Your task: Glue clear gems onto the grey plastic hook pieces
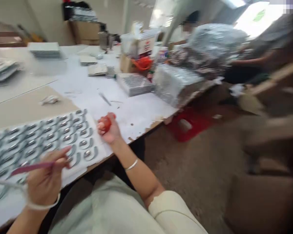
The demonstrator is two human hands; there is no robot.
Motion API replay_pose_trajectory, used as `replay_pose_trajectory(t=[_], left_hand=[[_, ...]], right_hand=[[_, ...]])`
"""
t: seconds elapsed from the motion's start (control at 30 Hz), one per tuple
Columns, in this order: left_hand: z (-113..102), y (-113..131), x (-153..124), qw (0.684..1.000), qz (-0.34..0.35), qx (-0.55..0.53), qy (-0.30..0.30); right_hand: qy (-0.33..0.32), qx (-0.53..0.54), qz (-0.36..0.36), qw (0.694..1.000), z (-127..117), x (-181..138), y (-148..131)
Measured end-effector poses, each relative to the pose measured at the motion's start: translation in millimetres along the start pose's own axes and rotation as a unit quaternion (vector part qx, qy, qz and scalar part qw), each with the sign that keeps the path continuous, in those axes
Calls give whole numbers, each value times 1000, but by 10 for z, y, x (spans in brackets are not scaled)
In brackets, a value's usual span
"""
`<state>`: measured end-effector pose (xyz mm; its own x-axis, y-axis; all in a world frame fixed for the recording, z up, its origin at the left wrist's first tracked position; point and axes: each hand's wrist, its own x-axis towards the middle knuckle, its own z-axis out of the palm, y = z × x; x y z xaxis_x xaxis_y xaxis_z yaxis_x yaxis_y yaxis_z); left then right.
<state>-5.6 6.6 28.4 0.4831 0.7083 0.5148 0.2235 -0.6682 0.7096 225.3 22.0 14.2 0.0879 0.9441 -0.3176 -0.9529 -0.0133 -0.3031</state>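
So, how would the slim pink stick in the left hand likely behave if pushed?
The pink stick is probably stiff, jutting from the left hand without visible sag. Being slim, it's likely light and might swivel easily.

The only view looks from the wearer's head, forward and down over the pale cloth shirt (117,208), close above the bare left hand (45,180) and bare right hand (109,131), with the white-covered table (136,110) stretching toward a distant beige wall (112,13).

Table (88,91): white-covered, edge ragged at frame centre. On it: metal parts (32,142) in rows, lower left; tan board (26,112), left; grey strip (104,99), near centre; wrapped bundle (172,83), upper centre.
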Motion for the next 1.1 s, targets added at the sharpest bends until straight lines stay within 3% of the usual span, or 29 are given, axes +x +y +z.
replay_pose_trajectory(t=[0.07,0.2,0.4,0.53,0.67,0.9,1.1], left_hand=[[25,87,-117,1000,-12,23,15],[57,123,-297,1000,-6,-16,-27],[-56,133,-582,995,-27,-75,-53],[-17,86,-592,993,-32,-104,-54],[52,87,-529,989,-33,-137,-50],[89,81,-470,989,-54,-135,4],[80,63,-429,994,-59,-44,76]], right_hand=[[16,-29,-11,999,19,-15,-19],[37,-136,-57,988,-43,-53,-110],[69,-276,-38,958,-66,-349,-287],[90,-296,-22,951,-21,-376,-294],[69,-305,-18,950,-11,-333,-297],[59,-289,-39,955,-21,-214,-215],[64,-305,-84,946,79,-44,-137]])
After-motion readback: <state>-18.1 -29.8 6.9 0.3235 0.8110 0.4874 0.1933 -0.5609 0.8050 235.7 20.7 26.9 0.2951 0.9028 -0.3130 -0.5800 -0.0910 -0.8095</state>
